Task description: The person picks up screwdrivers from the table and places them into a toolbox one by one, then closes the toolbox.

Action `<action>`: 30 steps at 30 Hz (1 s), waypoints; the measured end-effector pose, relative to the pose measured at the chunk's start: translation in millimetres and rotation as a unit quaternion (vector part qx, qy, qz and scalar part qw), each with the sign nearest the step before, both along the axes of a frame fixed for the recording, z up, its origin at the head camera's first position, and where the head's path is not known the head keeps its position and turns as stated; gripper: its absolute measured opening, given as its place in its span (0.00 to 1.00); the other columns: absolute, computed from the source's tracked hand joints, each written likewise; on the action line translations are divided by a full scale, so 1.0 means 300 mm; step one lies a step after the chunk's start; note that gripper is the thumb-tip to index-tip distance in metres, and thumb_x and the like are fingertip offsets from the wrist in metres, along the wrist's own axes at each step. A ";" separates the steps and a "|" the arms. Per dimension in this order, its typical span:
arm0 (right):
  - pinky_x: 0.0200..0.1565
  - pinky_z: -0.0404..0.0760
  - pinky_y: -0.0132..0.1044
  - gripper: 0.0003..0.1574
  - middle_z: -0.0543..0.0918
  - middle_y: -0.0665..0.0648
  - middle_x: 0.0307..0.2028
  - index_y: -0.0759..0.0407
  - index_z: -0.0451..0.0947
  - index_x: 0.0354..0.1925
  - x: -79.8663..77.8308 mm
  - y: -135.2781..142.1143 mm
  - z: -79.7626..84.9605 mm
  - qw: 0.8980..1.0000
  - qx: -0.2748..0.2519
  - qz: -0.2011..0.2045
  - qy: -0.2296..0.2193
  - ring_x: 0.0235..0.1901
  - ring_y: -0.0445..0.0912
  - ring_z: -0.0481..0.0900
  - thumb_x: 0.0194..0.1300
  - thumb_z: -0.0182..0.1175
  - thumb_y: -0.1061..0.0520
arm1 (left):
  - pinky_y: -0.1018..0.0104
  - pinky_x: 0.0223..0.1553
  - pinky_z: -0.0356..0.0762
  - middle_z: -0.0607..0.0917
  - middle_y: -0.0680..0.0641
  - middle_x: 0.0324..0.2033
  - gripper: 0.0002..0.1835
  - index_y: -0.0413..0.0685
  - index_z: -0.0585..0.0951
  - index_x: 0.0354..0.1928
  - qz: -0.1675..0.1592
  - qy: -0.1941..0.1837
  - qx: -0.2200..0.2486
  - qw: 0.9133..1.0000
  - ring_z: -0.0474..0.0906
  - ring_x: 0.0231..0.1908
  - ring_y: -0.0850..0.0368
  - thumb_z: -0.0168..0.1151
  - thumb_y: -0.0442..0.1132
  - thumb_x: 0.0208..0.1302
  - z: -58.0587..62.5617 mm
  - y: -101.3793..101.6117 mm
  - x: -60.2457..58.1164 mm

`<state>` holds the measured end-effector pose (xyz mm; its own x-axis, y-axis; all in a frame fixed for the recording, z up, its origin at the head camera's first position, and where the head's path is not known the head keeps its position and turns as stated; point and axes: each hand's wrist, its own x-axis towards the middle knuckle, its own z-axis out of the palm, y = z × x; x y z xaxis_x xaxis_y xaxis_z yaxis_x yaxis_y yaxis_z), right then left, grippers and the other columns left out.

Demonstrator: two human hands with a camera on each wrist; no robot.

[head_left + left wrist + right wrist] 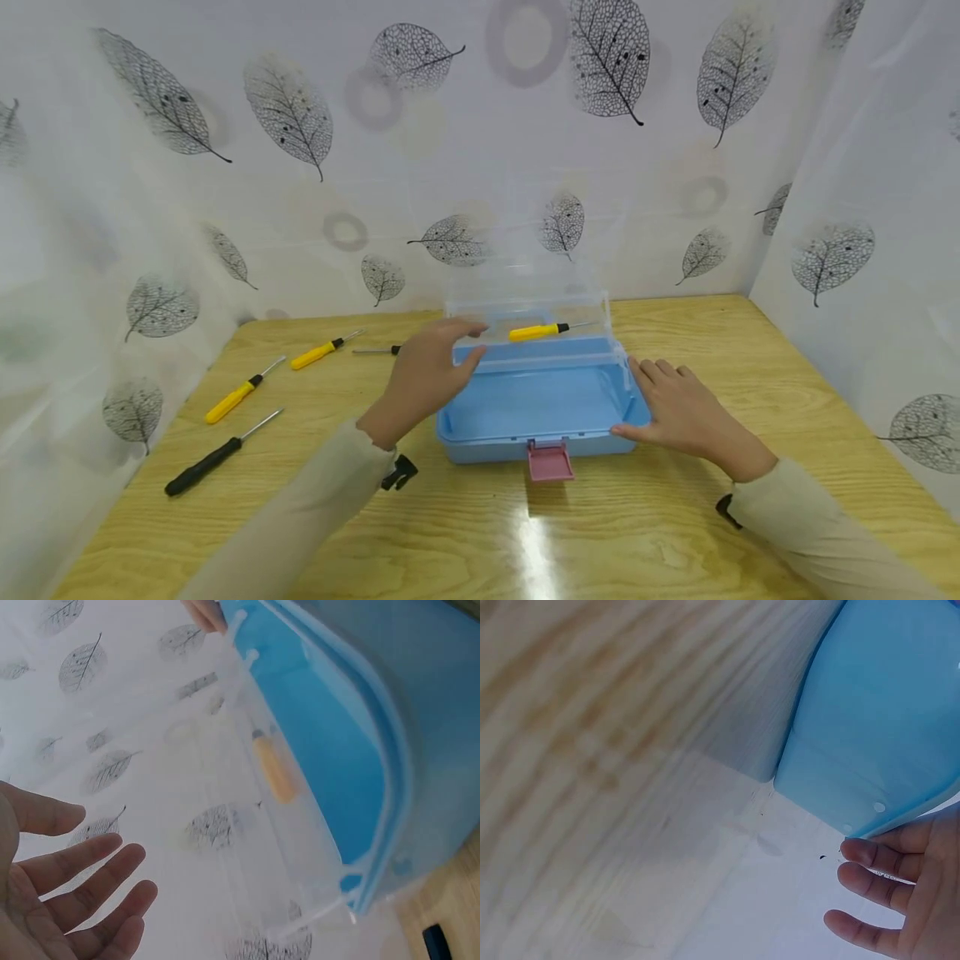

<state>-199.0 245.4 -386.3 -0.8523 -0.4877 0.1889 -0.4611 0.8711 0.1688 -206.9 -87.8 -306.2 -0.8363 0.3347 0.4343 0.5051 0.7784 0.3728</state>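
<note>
A light blue plastic box (536, 400) stands on the table, its clear lid (525, 292) swung up at the back and its pink latch (551, 462) hanging down in front. My left hand (429, 367) hovers over the box's left back part, thumb and fingers spread apart with nothing between them. At the right end, my right hand (678, 412) rests against the box, thumb at the front rim and fingers extended along the side; in the right wrist view its fingertips (859, 851) are right at the box's edge. A yellow-handled screwdriver (538, 332) shows through the lid.
Left of the box lie two yellow-handled screwdrivers (234, 402) and a black-handled screwdriver (202, 467). Another screwdriver (375, 351) is partly hidden behind my left hand. Leaf-patterned curtain (480, 167) encloses the wooden table (637, 533) at the back and sides.
</note>
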 end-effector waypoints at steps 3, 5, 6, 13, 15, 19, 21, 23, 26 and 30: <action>0.46 0.76 0.56 0.65 0.76 0.69 0.55 0.73 0.64 0.63 -0.002 -0.001 -0.005 1.000 -0.007 0.002 -0.001 0.53 0.61 0.75 0.49 0.56 0.22 | 0.64 0.29 0.76 0.86 0.52 0.43 0.15 0.52 0.82 0.51 0.021 -0.002 0.018 1.000 0.82 0.37 0.54 0.61 0.41 0.62 0.000 -0.053 0.016; 0.47 0.76 0.56 0.65 0.75 0.70 0.55 0.73 0.64 0.63 -0.003 -0.001 -0.006 1.000 -0.009 0.003 -0.003 0.53 0.61 0.75 0.49 0.56 0.22 | 0.62 0.30 0.76 0.86 0.51 0.42 0.14 0.51 0.82 0.51 0.035 -0.008 0.038 0.999 0.82 0.36 0.54 0.60 0.41 0.63 -0.002 -0.086 0.024; 0.47 0.76 0.56 0.65 0.75 0.70 0.55 0.73 0.63 0.63 -0.003 -0.002 -0.006 1.000 -0.011 0.003 -0.005 0.52 0.61 0.75 0.49 0.56 0.22 | 0.61 0.33 0.78 0.86 0.50 0.42 0.14 0.50 0.82 0.51 0.040 -0.014 0.053 0.998 0.82 0.36 0.53 0.60 0.41 0.64 -0.003 -0.101 0.027; 0.47 0.75 0.56 0.65 0.74 0.70 0.55 0.75 0.61 0.64 -0.002 -0.002 -0.007 0.999 -0.021 0.001 -0.026 0.52 0.61 0.74 0.50 0.57 0.24 | 0.54 0.47 0.78 0.86 0.45 0.38 0.13 0.46 0.82 0.49 0.058 -0.027 0.125 0.990 0.81 0.41 0.51 0.59 0.38 0.64 -0.025 -0.187 0.032; 0.47 0.75 0.56 0.65 0.74 0.70 0.55 0.75 0.61 0.64 -0.002 -0.003 -0.006 0.999 -0.021 0.001 -0.026 0.52 0.61 0.74 0.50 0.56 0.24 | 0.53 0.48 0.78 0.86 0.45 0.39 0.12 0.45 0.82 0.49 0.061 -0.026 0.128 0.990 0.81 0.40 0.51 0.59 0.38 0.64 -0.035 -0.208 0.031; 0.47 0.75 0.56 0.65 0.74 0.70 0.55 0.75 0.62 0.63 -0.003 -0.003 -0.007 0.999 -0.022 0.000 -0.026 0.53 0.62 0.74 0.50 0.56 0.24 | 0.52 0.47 0.77 0.86 0.43 0.41 0.12 0.44 0.82 0.49 0.073 -0.029 0.124 0.989 0.81 0.41 0.49 0.58 0.37 0.65 -0.060 -0.251 0.029; 0.47 0.75 0.56 0.64 0.74 0.70 0.55 0.75 0.62 0.63 -0.004 -0.002 -0.008 0.999 -0.022 0.000 -0.025 0.53 0.62 0.74 0.50 0.56 0.24 | 0.51 0.47 0.77 0.86 0.43 0.42 0.12 0.43 0.81 0.49 0.079 -0.030 0.121 0.989 0.81 0.41 0.49 0.57 0.37 0.65 -0.077 -0.275 0.028; 0.47 0.75 0.56 0.64 0.74 0.70 0.55 0.75 0.62 0.63 -0.005 0.000 -0.010 0.999 -0.022 0.000 -0.023 0.52 0.61 0.74 0.50 0.56 0.23 | 0.51 0.47 0.77 0.86 0.42 0.42 0.12 0.43 0.81 0.49 0.083 -0.033 0.120 0.989 0.81 0.41 0.48 0.57 0.36 0.65 -0.094 -0.296 0.028; 0.47 0.75 0.56 0.64 0.75 0.70 0.55 0.74 0.62 0.63 -0.005 0.000 -0.011 1.000 -0.020 0.001 -0.019 0.52 0.61 0.75 0.50 0.56 0.23 | 0.52 0.47 0.76 0.86 0.43 0.41 0.13 0.45 0.81 0.50 0.093 -0.044 0.114 0.988 0.80 0.41 0.50 0.57 0.38 0.66 -0.114 -0.329 0.029; 0.46 0.75 0.56 0.64 0.75 0.70 0.54 0.74 0.62 0.63 -0.004 -0.001 -0.009 1.000 -0.018 0.003 -0.017 0.51 0.61 0.75 0.50 0.56 0.23 | 0.51 0.47 0.76 0.85 0.44 0.41 0.14 0.48 0.81 0.52 0.112 -0.062 0.090 0.988 0.80 0.39 0.50 0.57 0.39 0.66 -0.128 -0.371 0.035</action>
<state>-200.1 245.0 -389.0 -0.8559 -0.4856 0.1779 -0.4704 0.8739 0.1226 -196.4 -199.2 -344.7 -0.9311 0.0621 0.3593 0.2694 0.7813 0.5631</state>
